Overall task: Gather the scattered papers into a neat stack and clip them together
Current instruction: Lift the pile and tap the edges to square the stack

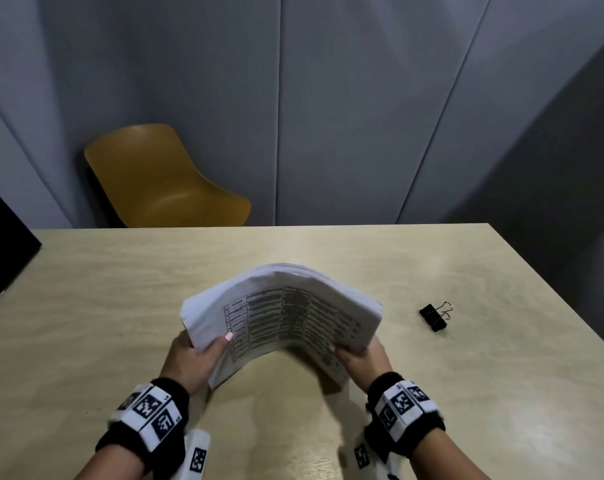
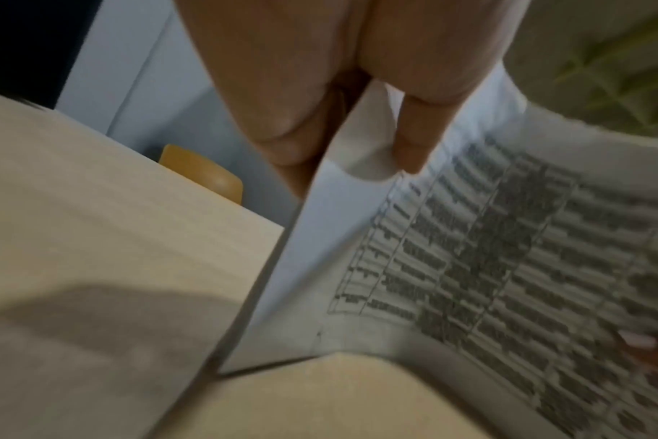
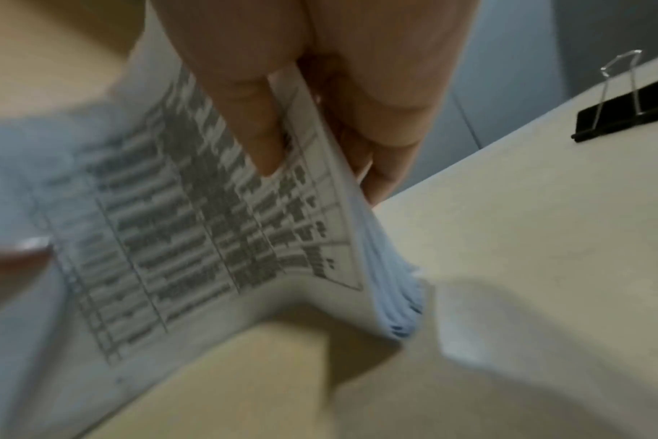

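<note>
Wristbands (image 1: 148, 410) with black-white markers, both forearms. Left hand (image 1: 193, 358): grips left edge of paper stack (image 1: 283, 313), thumb on printed face, fingers behind. Right hand (image 1: 359, 358): grips right edge likewise. Stack: bowed upward between hands, lower edge on counter (image 1: 120, 289), table print facing camera. Binder clip (image 1: 434, 317): black, on counter, right of stack, apart. Yellow chair (image 1: 162, 178) behind counter; grey panelled wall (image 1: 328, 98).

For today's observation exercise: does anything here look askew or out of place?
The paper stack is bowed into an arch between the left hand and right hand, its right-edge sheets fanned unevenly. The binder clip lies unused on the table.
</note>
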The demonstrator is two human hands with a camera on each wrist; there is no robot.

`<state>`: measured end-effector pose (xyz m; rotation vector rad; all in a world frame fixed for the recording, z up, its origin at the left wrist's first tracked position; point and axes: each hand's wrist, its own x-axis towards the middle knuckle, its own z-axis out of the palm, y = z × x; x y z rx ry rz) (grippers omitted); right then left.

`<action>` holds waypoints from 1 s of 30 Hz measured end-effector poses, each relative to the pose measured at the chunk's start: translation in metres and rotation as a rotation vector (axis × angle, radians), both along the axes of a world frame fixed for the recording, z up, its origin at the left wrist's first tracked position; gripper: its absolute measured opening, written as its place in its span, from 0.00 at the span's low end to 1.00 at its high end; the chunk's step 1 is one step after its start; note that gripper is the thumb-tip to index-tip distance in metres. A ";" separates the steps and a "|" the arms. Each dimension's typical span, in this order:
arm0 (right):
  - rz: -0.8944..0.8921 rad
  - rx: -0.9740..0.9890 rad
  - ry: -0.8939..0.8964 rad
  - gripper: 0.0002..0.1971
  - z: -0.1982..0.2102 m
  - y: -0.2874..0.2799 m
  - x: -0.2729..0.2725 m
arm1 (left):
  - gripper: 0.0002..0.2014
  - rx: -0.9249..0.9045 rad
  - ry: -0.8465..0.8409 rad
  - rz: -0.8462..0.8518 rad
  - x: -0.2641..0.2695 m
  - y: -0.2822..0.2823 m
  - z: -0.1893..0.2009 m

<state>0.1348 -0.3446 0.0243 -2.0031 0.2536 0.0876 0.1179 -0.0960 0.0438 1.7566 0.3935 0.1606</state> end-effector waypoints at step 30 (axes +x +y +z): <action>0.165 0.346 -0.374 0.16 0.068 0.005 0.020 | 0.34 -0.351 -0.215 -0.409 0.032 0.029 0.055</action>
